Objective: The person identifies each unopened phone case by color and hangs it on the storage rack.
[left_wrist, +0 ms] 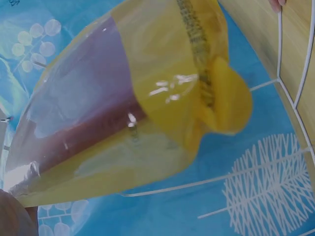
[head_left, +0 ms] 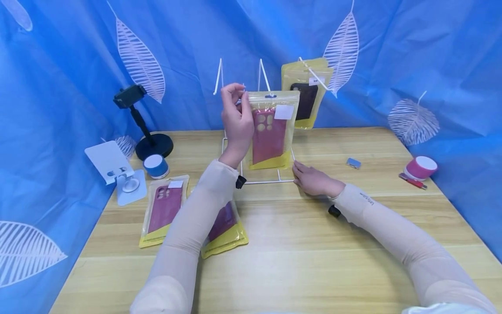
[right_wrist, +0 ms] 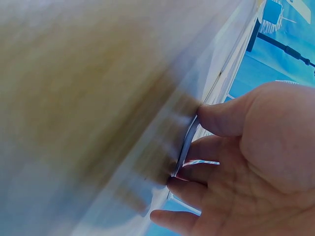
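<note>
My left hand [head_left: 240, 93] is raised and pinches the top left corner of a yellow-edged clear package with a pink phone case [head_left: 270, 131], [left_wrist: 138, 98], which hangs upright at the front of a white wire rack [head_left: 259, 181]. My right hand [head_left: 296, 168] lies on the table at the rack's front right corner; the right wrist view shows its thumb [right_wrist: 221, 118] and fingers closing on the wire base [right_wrist: 183, 152]. A second package with a dark case [head_left: 306, 93] hangs on the rack behind.
Two more pink-case packages lie at the table's left [head_left: 164, 209], [head_left: 227, 231], the nearer one partly under my left forearm. A white phone stand [head_left: 117, 172], black holder [head_left: 137, 122] and blue speaker [head_left: 155, 165] stand left; a pink speaker [head_left: 420, 168] stands right.
</note>
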The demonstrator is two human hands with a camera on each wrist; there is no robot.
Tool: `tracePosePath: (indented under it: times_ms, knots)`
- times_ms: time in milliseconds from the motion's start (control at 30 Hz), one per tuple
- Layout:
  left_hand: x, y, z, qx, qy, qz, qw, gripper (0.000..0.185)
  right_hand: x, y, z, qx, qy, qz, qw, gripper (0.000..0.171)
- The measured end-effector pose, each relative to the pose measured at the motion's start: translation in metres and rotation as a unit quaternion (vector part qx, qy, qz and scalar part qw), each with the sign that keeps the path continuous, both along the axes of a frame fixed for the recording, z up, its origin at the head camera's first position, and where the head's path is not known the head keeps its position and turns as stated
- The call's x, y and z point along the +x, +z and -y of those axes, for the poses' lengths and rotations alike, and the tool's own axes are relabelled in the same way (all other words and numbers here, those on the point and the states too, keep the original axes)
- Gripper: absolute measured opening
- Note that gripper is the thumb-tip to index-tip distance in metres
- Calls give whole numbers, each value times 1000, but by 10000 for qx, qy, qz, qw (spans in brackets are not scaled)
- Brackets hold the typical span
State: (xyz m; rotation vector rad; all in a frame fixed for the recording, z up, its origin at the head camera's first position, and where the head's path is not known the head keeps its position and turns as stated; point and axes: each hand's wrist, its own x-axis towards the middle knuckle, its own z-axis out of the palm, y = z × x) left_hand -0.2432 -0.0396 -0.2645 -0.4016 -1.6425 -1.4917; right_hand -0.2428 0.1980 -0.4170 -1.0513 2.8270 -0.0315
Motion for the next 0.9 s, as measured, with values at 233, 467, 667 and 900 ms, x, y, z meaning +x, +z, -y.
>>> tracePosePath:
  times_ms: [233,467,667,900]
  knots:
    - [-26,-4,1,-197,406,138,9989,13,-3,0,-2,107,-197,197,9996,57]
    - [-53,-4,3,-447,822,546,9941,15,-1,2,-1,103,-202,312,9993,56]
    - [-74,-1,2,-658,1042,735,9896,14,0,2,-3,139,-206,304,9992,57]
    - [-94,1,5,-763,1232,798,9862,17,0,2,-4,90,-291,413,9987,57]
